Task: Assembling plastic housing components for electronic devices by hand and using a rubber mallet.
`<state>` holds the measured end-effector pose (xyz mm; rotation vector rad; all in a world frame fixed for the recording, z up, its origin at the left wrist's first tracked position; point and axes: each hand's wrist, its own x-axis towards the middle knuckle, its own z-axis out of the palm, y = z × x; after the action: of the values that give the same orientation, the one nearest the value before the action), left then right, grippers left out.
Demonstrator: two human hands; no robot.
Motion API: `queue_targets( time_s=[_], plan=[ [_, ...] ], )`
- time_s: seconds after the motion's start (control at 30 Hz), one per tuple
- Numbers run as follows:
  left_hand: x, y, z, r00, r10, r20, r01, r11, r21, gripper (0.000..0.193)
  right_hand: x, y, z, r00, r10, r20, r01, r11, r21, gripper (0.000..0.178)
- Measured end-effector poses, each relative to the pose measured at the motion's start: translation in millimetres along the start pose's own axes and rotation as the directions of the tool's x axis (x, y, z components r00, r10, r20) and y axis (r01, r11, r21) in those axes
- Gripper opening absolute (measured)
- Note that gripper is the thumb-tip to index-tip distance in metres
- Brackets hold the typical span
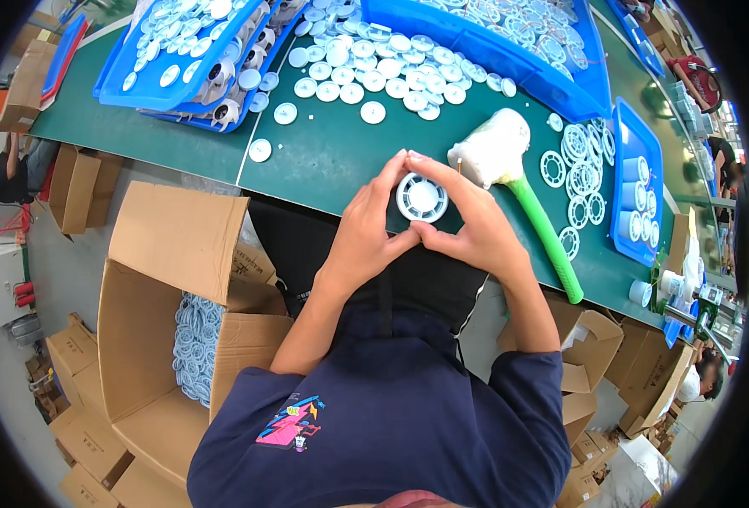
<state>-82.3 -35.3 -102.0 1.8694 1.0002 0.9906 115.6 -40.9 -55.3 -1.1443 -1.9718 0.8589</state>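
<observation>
Slotted disc [423, 197]: round, smooth, white, plastic-looking; a flat centre within a ring of radial openings. Location: at the near edge of the counter [332, 140], between both hands. Left hand [363, 233] and right hand [481, 224]: fingers [386, 180] curved into a loop about the disc, index tips meeting on the far side, thumbs meeting on the near side. Whether the fingers grip the rim or only surround it cannot be told.

Mallet [495, 146]: right of the disc, on the smooth green counter; bulky, uneven white head, glossy green handle with a textured end. Farther right: flat, spoked rings [552, 168], partly overlapping, beside a blue tray [624, 134] of white cylindrical parts. Beyond the hands: loosely heaped round caps [373, 113]. Lower left: an open carton [176, 222] of stiff brown cardboard containing pale blue hoops [197, 347].
</observation>
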Motion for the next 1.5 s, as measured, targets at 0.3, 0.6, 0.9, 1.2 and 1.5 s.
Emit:
queue_targets(
  time_s=[0.3,0.6,0.9,1.2,1.5],
  plan=[
    [-0.1,-0.5,3.6,1.000,0.022,0.008,-0.022,1.000,0.019,0.097,-3.3,-1.8,-0.4,1.000,0.009,-0.014,-0.009,1.000,-0.029,0.077],
    [2.4,4.7,-8.5,0.995,0.097,-0.005,-0.097,0.993,-0.065,0.082,-66.6,-4.5,-35.1,0.802,0.083,-0.592,-0.420,0.783,-0.459,0.047],
    [2.7,8.8,-2.0,0.998,0.015,-0.055,-0.021,0.994,-0.109,0.069,-76.7,14.3,-32.8,0.786,0.226,-0.576,-0.566,0.639,-0.521,0.037],
    [-9.6,17.8,8.1,0.984,0.075,-0.162,-0.053,0.989,0.140,0.071,-22.2,-74.1,-66.5,0.892,0.387,-0.232,-0.446,0.833,-0.327,0.033],
    [-8.5,3.7,14.1,0.964,0.207,-0.165,-0.172,0.964,0.205,0.077,-74.5,-66.4,-53.6,0.851,0.422,-0.314,-0.500,0.834,-0.234,0.034]
  ],
)
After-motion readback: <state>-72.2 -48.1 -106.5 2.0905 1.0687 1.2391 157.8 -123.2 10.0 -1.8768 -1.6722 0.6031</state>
